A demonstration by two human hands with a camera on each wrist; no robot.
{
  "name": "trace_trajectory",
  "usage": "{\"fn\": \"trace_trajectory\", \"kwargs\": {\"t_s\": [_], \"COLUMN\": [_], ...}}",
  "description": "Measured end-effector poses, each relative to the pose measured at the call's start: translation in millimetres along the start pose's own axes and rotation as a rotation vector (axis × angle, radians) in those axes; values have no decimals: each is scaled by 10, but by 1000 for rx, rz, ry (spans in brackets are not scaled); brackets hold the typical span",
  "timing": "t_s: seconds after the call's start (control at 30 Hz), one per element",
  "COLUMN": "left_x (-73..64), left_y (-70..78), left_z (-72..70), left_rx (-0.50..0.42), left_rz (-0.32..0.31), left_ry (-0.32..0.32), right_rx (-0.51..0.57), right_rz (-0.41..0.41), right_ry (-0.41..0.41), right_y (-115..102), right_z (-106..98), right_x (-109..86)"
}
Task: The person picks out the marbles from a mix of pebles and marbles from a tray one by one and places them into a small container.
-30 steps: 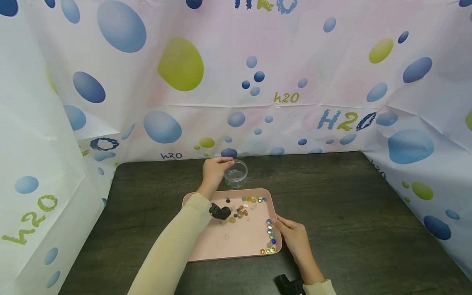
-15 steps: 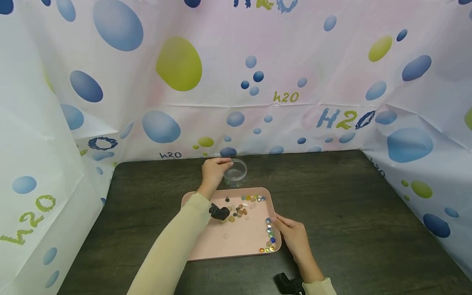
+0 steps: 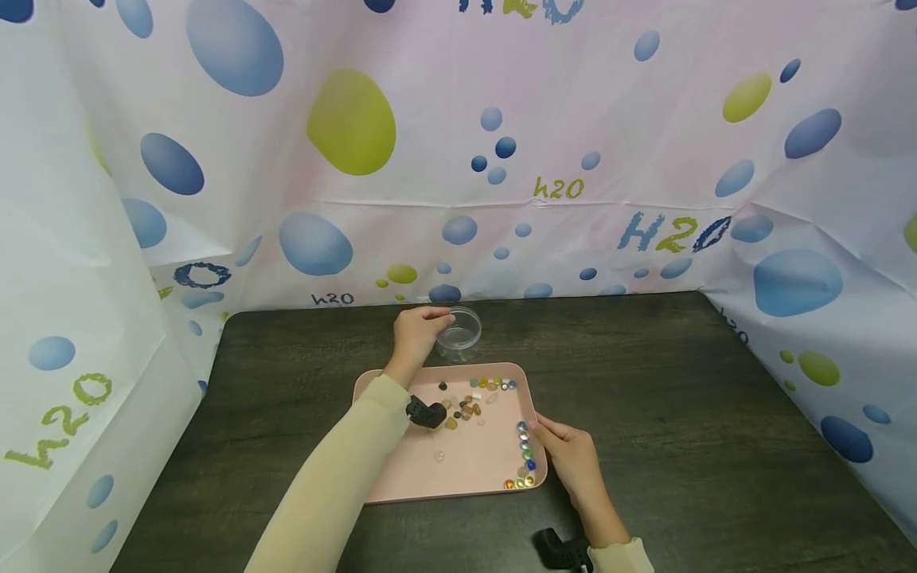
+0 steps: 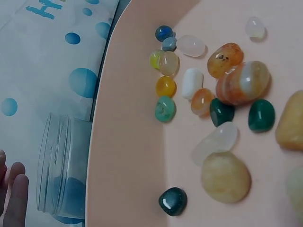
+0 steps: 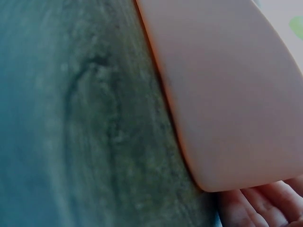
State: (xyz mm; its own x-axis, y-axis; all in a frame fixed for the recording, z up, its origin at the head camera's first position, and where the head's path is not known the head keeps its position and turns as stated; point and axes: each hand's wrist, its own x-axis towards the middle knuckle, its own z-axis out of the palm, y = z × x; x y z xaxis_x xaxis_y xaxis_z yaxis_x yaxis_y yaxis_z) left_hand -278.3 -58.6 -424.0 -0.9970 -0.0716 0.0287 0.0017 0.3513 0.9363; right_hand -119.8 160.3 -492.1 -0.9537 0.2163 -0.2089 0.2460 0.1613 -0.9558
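Nothing has shifted: our left hand [image 3: 416,333] still grips the clear jar [image 3: 459,333] just beyond the pink tray [image 3: 458,487], while our right hand's [image 3: 571,463] relaxed fingers touch its near-right edge.

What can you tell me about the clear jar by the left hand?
The jar is a small, round, clear container that looks like plastic, with ridges near its rim in the left wrist view. It stands upright and lidless on the dark table, just beyond the far edge of the pink tray, apart from it. It looks empty. The left hand is at its left side, fingers over the rim; whether they grip it is unclear.
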Motion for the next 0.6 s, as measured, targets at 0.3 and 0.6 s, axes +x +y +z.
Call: {"fn": "trace_trajectory", "kwargs": {"t_s": [0.3, 0.6], "left_x": [-119, -258], "left_y": [-72, -98], "left_z": [23, 88], "left_rx": [-77, -139], "left_rz": [23, -1], "left_ry": [-52, -131], "right_rx": [-10, 2], "right_rz": [-17, 3], "right_ry": [3, 13], "right_y": [13, 9], "right_z": [2, 12], "right_x": [0, 7]}}
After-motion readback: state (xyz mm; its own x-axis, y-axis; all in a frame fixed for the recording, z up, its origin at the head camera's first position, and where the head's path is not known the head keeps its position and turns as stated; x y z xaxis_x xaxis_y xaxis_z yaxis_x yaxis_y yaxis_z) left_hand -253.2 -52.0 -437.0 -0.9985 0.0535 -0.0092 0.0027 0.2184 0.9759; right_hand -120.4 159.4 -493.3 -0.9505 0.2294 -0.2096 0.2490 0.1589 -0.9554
